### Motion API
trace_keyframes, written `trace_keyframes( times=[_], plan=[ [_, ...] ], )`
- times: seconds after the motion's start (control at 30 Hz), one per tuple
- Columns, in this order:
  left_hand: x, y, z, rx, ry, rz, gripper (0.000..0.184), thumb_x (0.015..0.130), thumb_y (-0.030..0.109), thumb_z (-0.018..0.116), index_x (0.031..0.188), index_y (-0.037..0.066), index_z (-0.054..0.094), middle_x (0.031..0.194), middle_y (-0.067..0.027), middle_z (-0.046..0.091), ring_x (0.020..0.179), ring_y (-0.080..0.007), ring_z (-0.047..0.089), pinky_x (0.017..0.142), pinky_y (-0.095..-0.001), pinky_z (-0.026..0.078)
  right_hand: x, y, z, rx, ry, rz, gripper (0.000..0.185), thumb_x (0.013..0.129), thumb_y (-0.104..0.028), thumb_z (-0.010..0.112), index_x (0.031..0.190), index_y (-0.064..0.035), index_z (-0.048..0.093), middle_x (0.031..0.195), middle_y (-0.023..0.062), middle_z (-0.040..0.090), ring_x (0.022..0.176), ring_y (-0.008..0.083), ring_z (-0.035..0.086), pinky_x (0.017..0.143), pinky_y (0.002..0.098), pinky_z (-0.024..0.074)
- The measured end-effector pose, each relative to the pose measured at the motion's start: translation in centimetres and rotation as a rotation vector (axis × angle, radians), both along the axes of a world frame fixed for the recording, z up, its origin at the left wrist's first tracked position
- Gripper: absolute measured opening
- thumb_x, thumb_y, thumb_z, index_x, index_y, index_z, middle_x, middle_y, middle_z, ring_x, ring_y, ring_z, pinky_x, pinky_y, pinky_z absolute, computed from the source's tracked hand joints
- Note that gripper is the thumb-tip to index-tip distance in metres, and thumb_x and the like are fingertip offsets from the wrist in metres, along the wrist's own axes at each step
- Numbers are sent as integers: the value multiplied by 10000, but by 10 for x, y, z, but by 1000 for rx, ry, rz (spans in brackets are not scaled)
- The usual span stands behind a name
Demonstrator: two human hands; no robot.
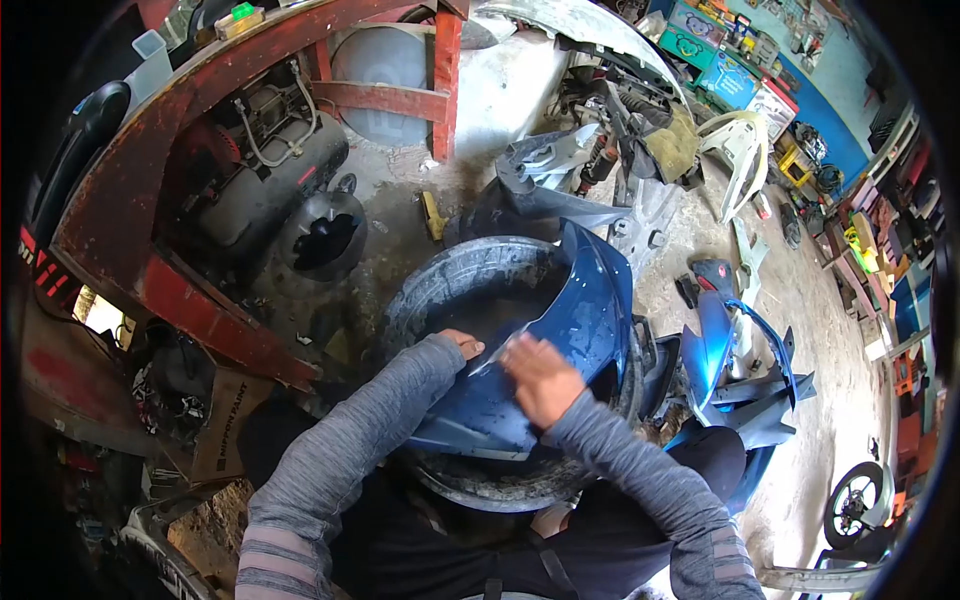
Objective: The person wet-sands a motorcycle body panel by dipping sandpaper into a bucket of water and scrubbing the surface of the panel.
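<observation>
A wet blue panel (590,305) lies tilted across a round black basin that looks like a tire (440,283), with dark water in it. At the panel's left edge is my left hand (464,344), its fingers mostly hidden beyond the wrist. My right hand (543,380) rests on the panel's upper surface, slightly blurred; whether something thin lies under its fingers cannot be made out. Both forearms wear grey sleeves.
More blue panels (710,350) lie to the right of the basin. Behind it are a grey plastic part (540,190) and a yellow-handled brush (433,215). A red wooden bench (200,310) and a black helmet-like bowl (325,235) stand at the left.
</observation>
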State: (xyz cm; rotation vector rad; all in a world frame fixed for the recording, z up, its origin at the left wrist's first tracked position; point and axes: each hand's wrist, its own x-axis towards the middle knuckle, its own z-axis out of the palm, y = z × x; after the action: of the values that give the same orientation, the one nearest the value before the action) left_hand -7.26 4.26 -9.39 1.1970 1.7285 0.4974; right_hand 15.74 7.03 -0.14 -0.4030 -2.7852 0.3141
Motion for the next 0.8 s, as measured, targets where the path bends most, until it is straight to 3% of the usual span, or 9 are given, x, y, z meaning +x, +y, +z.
trace_keyframes(
  times=[0.1, 0.2, 0.27, 0.4, 0.47, 0.53, 0.6, 0.67, 0.8],
  plan=[
    [10, 3, 7, 23, -30, 79, 312, 880, 333, 571, 988, 53, 655, 823, -10, 648, 799, -101, 561, 770, -271, 444, -9, 30, -7, 79, 62, -254, 461, 739, -90, 556, 1195, -25, 536, 1246, 177, 516, 1246, 313, 411, 1057, 436, 295],
    [2, 12, -10, 39, -18, 22, 306, 873, 336, 578, 975, 60, 660, 808, -26, 651, 783, -105, 570, 757, -279, 448, -8, -10, -1, 26, -2, -11, 426, 749, -59, 523, 1172, -12, 548, 1233, 184, 524, 1229, 324, 427, 1045, 440, 310],
    [6, 8, 8, 48, 2, 52, 298, 869, 335, 583, 965, 64, 662, 800, -31, 652, 774, -110, 575, 750, -283, 450, -5, -5, -3, -27, 33, -12, 437, 738, -53, 524, 1171, -1, 544, 1224, 195, 527, 1225, 333, 427, 1035, 443, 320],
    [12, 15, 20, 13, 102, 113, 298, 852, 353, 600, 942, 77, 667, 794, -56, 658, 752, -136, 591, 744, -298, 457, -6, 31, -3, 160, 30, -214, 483, 712, -95, 567, 1180, 16, 528, 1260, 186, 497, 1233, 333, 415, 1025, 443, 335],
    [9, 18, 10, 59, 67, 51, 318, 848, 371, 595, 949, 77, 664, 798, -62, 657, 755, -152, 596, 750, -312, 462, -7, -2, 1, 109, -14, 25, 465, 717, -54, 536, 1177, 14, 534, 1232, 213, 515, 1213, 341, 440, 1032, 446, 322],
    [7, 21, -1, 87, 22, 53, 326, 844, 374, 592, 950, 74, 661, 803, -72, 657, 762, -166, 601, 754, -317, 463, -4, -5, 3, -4, 30, 31, 457, 713, -55, 537, 1164, 20, 537, 1228, 222, 513, 1209, 357, 439, 1027, 454, 326],
    [11, 18, 18, 84, 73, 56, 316, 845, 362, 594, 944, 70, 664, 805, -68, 660, 760, -160, 603, 757, -311, 465, -2, 28, -4, 175, 87, -170, 468, 704, -83, 561, 1161, 16, 539, 1243, 216, 503, 1218, 357, 431, 1027, 455, 328],
    [14, 23, 13, 18, 110, 122, 313, 846, 360, 597, 938, 70, 669, 810, -71, 665, 763, -156, 606, 764, -304, 465, -7, 31, 0, 158, 98, -217, 472, 697, -74, 559, 1160, 10, 543, 1231, 220, 509, 1213, 358, 436, 1029, 449, 329],
    [10, 18, 9, 38, 49, 145, 299, 851, 339, 594, 957, 70, 671, 819, -72, 671, 764, -159, 608, 765, -299, 462, -11, -4, -4, 47, 58, 27, 473, 701, -43, 533, 1171, 16, 528, 1215, 229, 513, 1208, 353, 436, 1019, 449, 336]
  ],
)
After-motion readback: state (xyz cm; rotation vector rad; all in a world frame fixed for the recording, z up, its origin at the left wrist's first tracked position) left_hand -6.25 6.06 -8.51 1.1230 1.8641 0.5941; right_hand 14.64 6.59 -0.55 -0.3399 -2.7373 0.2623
